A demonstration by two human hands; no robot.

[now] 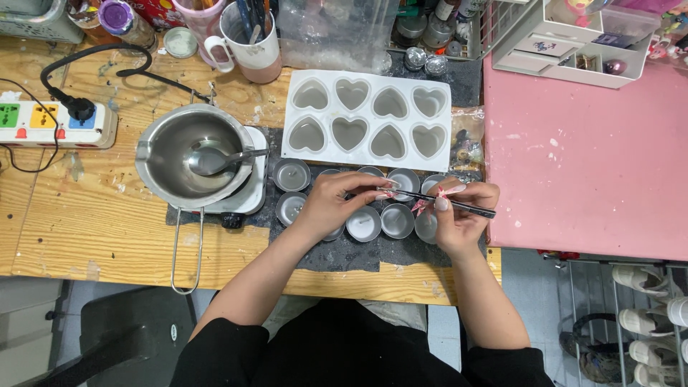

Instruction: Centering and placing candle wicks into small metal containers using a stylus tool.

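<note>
Right hand: the right hand (459,215) is pressed together on a thin dark tool (437,198), pinching it near the hand's upper edge; the tool runs flat from that pinch toward the other hand, and its back end sticks out past the knuckles toward the pink table (588,165).
Left hand: the left hand (337,202) is curled, fingertips meeting the tool's far tip; whether they actually nip it I cannot tell from here.
Tool: held across the gap between the two hands, just above the small round metal cups (364,223).
Cups: they sit in two rows on a dark mat (358,254), directly under both hands; some show a pale fill, and two more stand just beyond the left hand's outer side.
Heart mould: a white tray with eight heart-shaped hollows (368,119) lies just beyond the fingertips, on the far side of the cups.
Melting pot: a steel pot (183,154) with a spoon (218,159) in it rests on a small white hotplate (252,188), off to the outer side of the left hand, its wire handle pointing back toward the person.
Power strip: a white power strip (54,123) lies well apart, farther out past the pot.
Mug: a mug stuffed with brushes (251,39) stands far beyond the pot.
</note>
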